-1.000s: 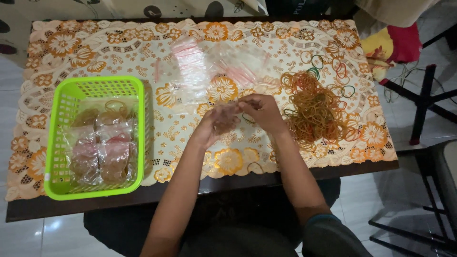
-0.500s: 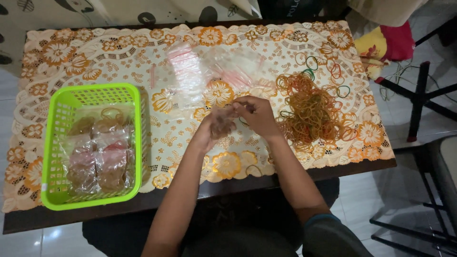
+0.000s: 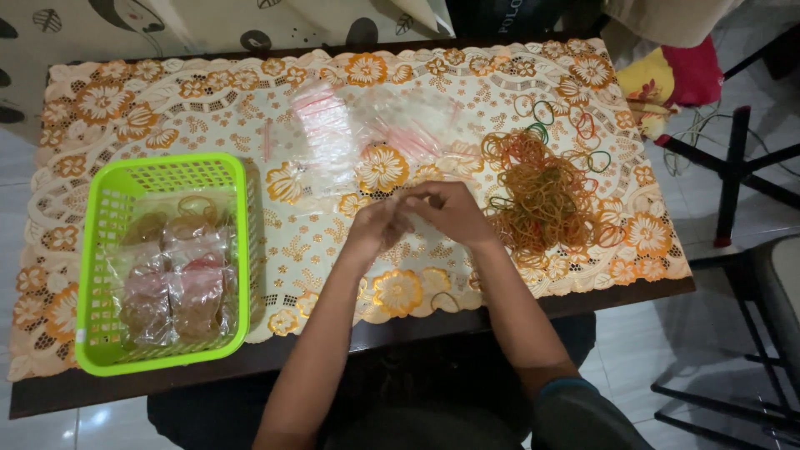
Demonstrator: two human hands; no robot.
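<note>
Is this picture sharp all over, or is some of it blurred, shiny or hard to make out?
In the head view, the left hand and right hand are slightly smeared, so whatever they pinch is unclear; the clear plastic bags nearly vanish against the patterned tablecloth; the green basket and rubber band pile look sharp; the floor tile at lower left shows glare.

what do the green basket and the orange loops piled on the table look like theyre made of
Green basket: probably moulded plastic, with a glossy bright surface and lattice walls. Loops in the pile: look like rubber bands, thin, matte and limp, tangled together.
</note>
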